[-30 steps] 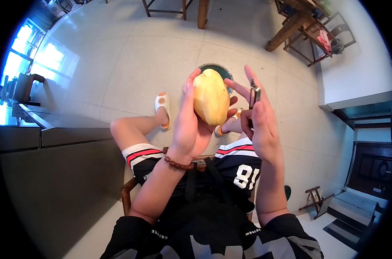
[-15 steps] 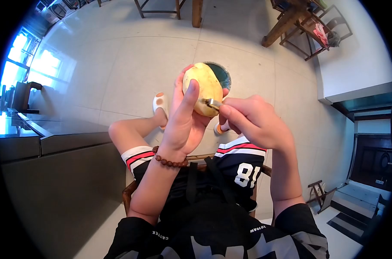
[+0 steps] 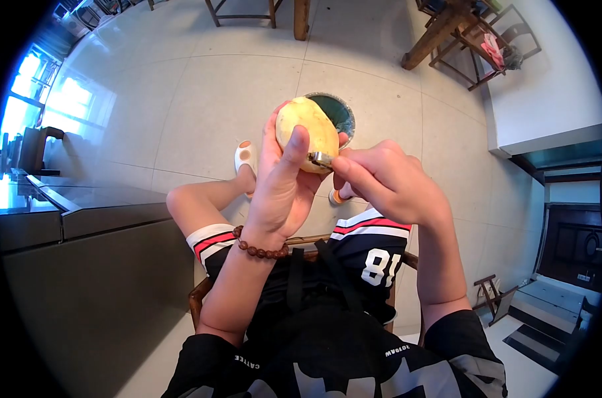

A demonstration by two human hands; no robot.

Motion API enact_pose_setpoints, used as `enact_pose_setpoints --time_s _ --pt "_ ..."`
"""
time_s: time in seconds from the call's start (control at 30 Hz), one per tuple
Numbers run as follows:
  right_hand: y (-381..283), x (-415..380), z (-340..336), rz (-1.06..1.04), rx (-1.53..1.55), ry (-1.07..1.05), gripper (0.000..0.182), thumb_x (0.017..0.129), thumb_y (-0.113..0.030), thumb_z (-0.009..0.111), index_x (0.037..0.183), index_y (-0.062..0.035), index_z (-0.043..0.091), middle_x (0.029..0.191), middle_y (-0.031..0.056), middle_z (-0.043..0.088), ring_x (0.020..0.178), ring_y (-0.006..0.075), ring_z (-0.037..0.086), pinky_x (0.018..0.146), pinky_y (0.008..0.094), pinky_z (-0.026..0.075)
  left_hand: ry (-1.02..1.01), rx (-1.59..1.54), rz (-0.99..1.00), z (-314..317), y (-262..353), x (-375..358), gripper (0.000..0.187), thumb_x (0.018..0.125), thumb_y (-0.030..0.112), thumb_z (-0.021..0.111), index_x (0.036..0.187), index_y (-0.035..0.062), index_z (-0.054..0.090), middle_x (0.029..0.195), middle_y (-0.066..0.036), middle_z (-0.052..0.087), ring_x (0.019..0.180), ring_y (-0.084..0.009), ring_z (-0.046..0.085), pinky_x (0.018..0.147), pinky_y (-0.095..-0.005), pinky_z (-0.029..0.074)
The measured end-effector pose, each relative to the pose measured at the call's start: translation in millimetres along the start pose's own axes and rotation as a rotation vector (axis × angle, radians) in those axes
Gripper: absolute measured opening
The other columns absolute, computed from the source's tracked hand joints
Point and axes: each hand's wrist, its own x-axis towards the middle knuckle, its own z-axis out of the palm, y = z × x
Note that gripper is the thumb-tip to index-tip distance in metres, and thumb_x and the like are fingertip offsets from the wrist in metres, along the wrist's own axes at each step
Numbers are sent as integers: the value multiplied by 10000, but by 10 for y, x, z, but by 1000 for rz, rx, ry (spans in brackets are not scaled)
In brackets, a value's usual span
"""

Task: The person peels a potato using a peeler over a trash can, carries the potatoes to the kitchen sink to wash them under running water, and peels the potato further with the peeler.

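My left hand (image 3: 279, 179) is wrapped around a large, pale yellow, lumpy oval fruit or tuber (image 3: 307, 126), its thumb along the near side. The surface looks peeled; I cannot make out its exact kind. In the pinched fingers of my right hand (image 3: 390, 179) is a small metal tool (image 3: 320, 159), perhaps a peeler. Its shiny head touches the lower right of the yellow piece, beside a dark spot. My fingers cover most of the tool's handle. Both hands are raised above my lap.
On the floor just beyond my hands stands a round bin (image 3: 341, 114) with a greenish inside, partly hidden by the yellow piece. A dark cabinet (image 3: 109, 292) is at my left. Wooden furniture legs (image 3: 302, 20) stand ahead, and a wooden chair (image 3: 473, 56) is at the far right.
The yellow piece has shifted slightly left in my left hand. The metal tool and my right hand have also moved slightly left, with the tool's head still against it.
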Motion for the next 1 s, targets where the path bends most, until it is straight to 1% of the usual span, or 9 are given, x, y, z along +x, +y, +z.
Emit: enact_pose_setpoints --time_s 0.07,0.3,0.43,0.6,0.67,0.8,0.87,0.93,1.0 --pt "18 -6 22 -27 54 29 490 1113 -344 479 832 -7 697 683 107 694 612 196 657 622 322 509 4 20 2 2 0 -10 866 943 422 783 1559 141 242 1381 -119 530 1211 -286 640 985 -429 582" --pt "0 13 1 -60 61 32 483 1112 -320 492 804 -4 689 643 100 666 568 196 625 587 323 492 10 53 12 9 -4 -17 880 915 434 807 1539 129 266 1319 -117 562 1140 -259 668 906 -399 613" --pt "4 35 -13 -110 56 37 483 1109 -321 499 794 -7 687 632 97 654 559 208 617 582 327 488 8 50 8 -35 -34 -11 901 901 472 808 1537 127 269 1314 -121 566 1125 -261 677 913 -404 615" --pt "5 52 -17 -130 30 34 475 1106 -318 504 799 -8 692 647 110 665 576 240 637 597 336 503 45 58 -1 -37 -49 -24 953 872 571 792 1527 110 274 1318 -126 567 1117 -264 685 950 -412 607" --pt "-16 54 -19 -112 22 36 465 1103 -311 509 808 -5 695 664 119 679 596 259 659 610 344 515 44 47 -21 -48 -46 -27 960 868 584 790 1521 102 278 1316 -127 567 1120 -260 683 957 -409 604" --pt "-44 35 -33 -96 -19 34 452 1100 -300 516 812 -1 694 676 125 689 611 271 673 614 347 519 62 20 -51 -47 -65 -32 972 860 611 784 1509 85 286 1299 -124 573 1142 -248 670 978 -406 591" --pt "-53 23 -43 -30 -91 3 442 1096 -289 523 813 5 691 683 130 694 620 281 681 615 348 521 80 5 -48 -59 -91 -32 976 860 604 788 1512 88 278 1290 -123 575 1150 -247 664 977 -408 589" --pt "-46 13 -37 -31 -96 5 422 1091 -285 533 825 3 691 685 129 695 619 282 681 613 349 522 96 -10 -44 -61 -123 -34 979 860 597 793 1516 92 271 1282 -122 577 1158 -246 659 976 -410 586" --pt "-60 -2 -29 -33 -101 8 403 1086 -280 544 838 1 690 688 128 697 618 282 681 612 350 522 137 59 -17 -52 -149 -43 949 872 666 739 1500 85 328 1279 -115 592 1163 -244 656 971 -420 582"
